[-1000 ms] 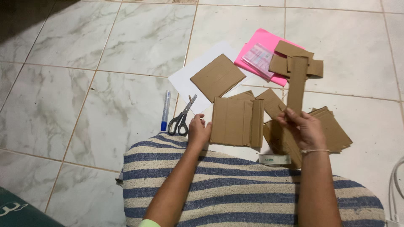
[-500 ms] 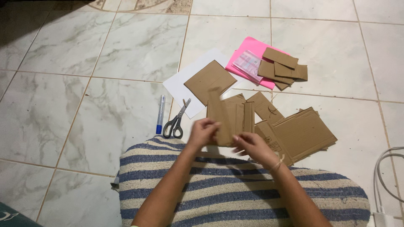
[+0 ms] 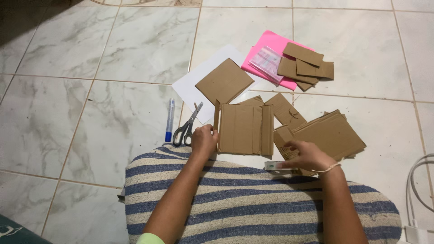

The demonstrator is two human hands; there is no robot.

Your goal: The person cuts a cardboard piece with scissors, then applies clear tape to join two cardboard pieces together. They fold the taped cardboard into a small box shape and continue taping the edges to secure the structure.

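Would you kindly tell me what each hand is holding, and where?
Left hand grips the folded brown cardboard panel at its left edge; right hand rests on a small white-green tube.

We see two bare arms coming up from the bottom of the picture. There are no long sleeves on them. Down at the bottom edge, by our left arm, a little bit of light green sleeve (image 3: 149, 238) peeks out. It looks like the end of a short sleeve. Our left hand (image 3: 203, 141) has nothing on it, no ring and no watch that we can see. Our right hand (image 3: 305, 156) is bare too. On our right wrist there is a thin, pale string band (image 3: 326, 169). It goes around the wrist like a small bracelet.
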